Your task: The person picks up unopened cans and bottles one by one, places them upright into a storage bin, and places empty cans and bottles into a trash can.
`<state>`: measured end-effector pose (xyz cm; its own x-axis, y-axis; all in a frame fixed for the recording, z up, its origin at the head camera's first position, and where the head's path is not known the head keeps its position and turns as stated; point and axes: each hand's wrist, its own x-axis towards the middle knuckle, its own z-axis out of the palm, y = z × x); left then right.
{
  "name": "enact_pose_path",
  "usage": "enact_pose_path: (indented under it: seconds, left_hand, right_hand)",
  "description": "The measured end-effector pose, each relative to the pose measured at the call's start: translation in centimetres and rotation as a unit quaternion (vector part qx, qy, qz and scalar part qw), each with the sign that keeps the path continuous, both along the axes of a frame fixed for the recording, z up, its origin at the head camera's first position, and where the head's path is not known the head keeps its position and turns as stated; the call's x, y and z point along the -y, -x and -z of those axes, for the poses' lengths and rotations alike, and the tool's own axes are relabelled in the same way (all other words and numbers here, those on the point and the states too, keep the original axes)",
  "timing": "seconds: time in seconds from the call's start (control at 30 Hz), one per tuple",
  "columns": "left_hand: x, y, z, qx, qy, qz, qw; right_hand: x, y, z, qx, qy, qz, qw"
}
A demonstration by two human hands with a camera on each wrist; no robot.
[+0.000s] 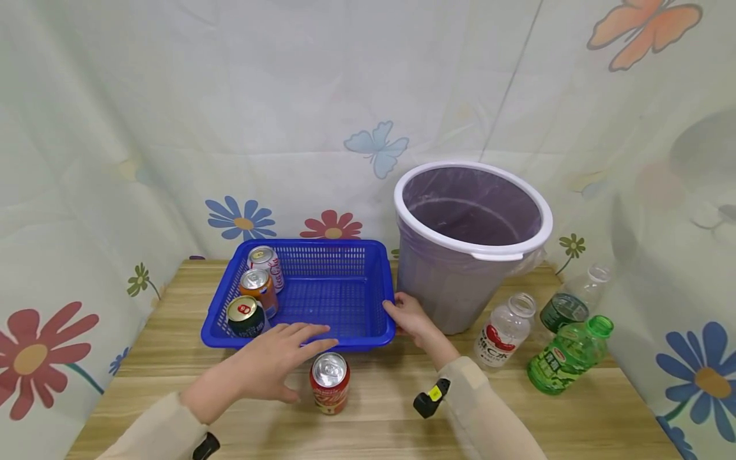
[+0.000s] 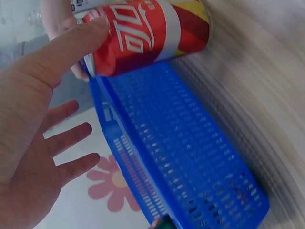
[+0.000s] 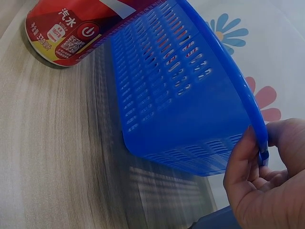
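Our left hand [image 1: 261,364], in the lower middle of the head view, has its fingers spread and holds nothing. Its thumb lies just apart from a red cylindrical metal drink can with a silver top [image 1: 330,386]. We see that can upright on the wood-grain table [image 1: 374,421], at the lower centre of the frame, just in front of a blue rectangular plastic basket with slotted walls [image 1: 328,300]. Right of centre, our right hand [image 1: 411,314] pinches the basket's right rim between thumb and fingers.

We judge the red can smooth and a little slippery, its thin wall stiff under a light hold but likely to dent if squeezed hard. We cannot tell whether it is full, so its weight is uncertain. We would take it round the middle of its side, thumb opposite fingers, and keep it level.

The basket looks light and slightly springy, firmest at its rim. At its left side stand a silver can with pink lettering [image 1: 276,271], an orange metal can [image 1: 264,300] and a dark can with a gold top [image 1: 247,326], so we expect that end to weigh more; lifting by the right rim alone would probably tilt it.
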<state>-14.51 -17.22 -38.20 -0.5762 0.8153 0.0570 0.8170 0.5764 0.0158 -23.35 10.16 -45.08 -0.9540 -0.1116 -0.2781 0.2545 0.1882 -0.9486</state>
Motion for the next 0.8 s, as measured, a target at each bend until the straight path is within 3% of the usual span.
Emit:
enact_pose_path:
  seconds: [0.23,0.6,0.8]
  left_hand:
    - [-1.4,-0.3,0.2,0.017,0.004,0.009,0.9998]
    - [-2.9,-0.2,1.4,0.014,-0.023,0.049,0.9985]
    - [-3.5,-0.2,1.9,0.014,-0.014,0.054,0.9983]
  right_hand:
    - [0.0,0.0,-0.1,-0.002,-0.005,-0.001,1.0]
    - [0.0,-0.1,0.1,-0.003,0.005,0.003,1.0]
    - [0.0,-0.1,0.1,-0.005,-0.003,0.004,1.0]
